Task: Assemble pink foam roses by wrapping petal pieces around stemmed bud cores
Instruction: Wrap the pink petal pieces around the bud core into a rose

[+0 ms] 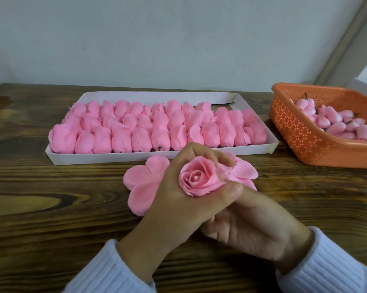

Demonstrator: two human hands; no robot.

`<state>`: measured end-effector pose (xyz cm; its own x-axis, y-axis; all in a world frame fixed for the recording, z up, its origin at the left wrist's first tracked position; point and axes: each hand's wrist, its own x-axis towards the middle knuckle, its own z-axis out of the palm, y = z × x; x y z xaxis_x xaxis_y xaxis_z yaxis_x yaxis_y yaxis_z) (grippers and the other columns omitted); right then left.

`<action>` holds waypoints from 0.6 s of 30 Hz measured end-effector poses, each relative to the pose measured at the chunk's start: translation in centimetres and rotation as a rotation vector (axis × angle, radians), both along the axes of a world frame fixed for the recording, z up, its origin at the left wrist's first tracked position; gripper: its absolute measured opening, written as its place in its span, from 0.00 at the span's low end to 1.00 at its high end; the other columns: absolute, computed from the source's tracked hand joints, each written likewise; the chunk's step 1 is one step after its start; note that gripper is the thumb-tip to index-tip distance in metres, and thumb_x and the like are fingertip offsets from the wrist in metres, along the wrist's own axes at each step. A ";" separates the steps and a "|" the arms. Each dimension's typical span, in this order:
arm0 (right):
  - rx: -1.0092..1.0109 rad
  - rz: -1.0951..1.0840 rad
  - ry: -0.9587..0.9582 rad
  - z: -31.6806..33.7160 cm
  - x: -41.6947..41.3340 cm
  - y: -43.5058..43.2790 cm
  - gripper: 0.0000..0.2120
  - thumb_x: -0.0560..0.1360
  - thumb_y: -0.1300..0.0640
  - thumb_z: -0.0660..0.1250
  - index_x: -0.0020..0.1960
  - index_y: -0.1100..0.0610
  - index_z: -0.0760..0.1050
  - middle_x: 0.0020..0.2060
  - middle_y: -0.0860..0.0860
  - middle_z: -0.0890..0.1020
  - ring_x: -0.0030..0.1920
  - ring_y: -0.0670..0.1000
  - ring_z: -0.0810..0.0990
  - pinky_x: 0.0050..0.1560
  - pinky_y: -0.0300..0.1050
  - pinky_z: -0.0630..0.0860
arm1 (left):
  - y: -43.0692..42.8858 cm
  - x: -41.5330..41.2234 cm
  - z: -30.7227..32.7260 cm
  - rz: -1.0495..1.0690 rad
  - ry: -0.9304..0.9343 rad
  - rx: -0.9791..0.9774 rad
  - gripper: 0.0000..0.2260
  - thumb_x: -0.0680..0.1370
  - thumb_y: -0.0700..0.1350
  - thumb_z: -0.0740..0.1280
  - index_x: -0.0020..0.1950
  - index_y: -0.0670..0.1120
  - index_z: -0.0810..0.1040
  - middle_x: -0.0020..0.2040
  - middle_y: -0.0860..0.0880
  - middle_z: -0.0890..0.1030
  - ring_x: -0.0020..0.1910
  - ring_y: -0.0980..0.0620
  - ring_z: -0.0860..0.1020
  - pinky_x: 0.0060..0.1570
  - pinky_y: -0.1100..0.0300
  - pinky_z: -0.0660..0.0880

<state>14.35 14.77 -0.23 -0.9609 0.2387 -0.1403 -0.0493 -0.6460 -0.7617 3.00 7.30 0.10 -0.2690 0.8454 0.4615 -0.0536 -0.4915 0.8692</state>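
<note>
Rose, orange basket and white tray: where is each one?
rose (199,178), head view, on its curled middle petals
orange basket (294,127), head view, on its dotted left wall
white tray (157,96), head view, on its bare back wall

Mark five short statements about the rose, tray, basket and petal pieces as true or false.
1. The left hand grips the rose. True.
2. The tray is empty. False: rows of pink blooms fill it.
3. The basket is orange and holds buds. True.
4. The petal pieces lie in the basket. False: they lie on the table, beneath the hands.
5. The basket stands left of the tray. False: it stands to the right.
</note>
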 end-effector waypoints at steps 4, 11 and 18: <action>0.018 -0.089 0.040 -0.1 0.0 -0.2 0.25 0.72 0.57 0.67 0.67 0.65 0.70 0.59 0.61 0.72 0.60 0.59 0.68 0.63 0.54 0.65 | 0.1 0.2 0.1 0.028 0.058 -0.096 0.12 0.67 0.39 0.76 0.48 0.48 0.80 0.47 0.57 0.84 0.45 0.60 0.83 0.43 0.67 0.78; 0.074 -0.017 0.021 0.2 -0.1 -0.1 0.19 0.74 0.47 0.66 0.62 0.54 0.78 0.57 0.54 0.79 0.59 0.54 0.73 0.62 0.52 0.65 | 0.1 -0.1 -0.1 0.036 0.097 -0.115 0.10 0.71 0.46 0.70 0.51 0.45 0.82 0.55 0.54 0.83 0.58 0.58 0.79 0.54 0.69 0.73; 0.108 -0.178 0.071 0.0 -0.2 -0.3 0.22 0.75 0.63 0.60 0.68 0.70 0.65 0.59 0.62 0.77 0.61 0.58 0.77 0.63 0.51 0.73 | 0.2 0.1 -0.2 0.070 0.108 -0.115 0.10 0.69 0.40 0.75 0.49 0.47 0.82 0.52 0.54 0.84 0.54 0.58 0.81 0.52 0.68 0.74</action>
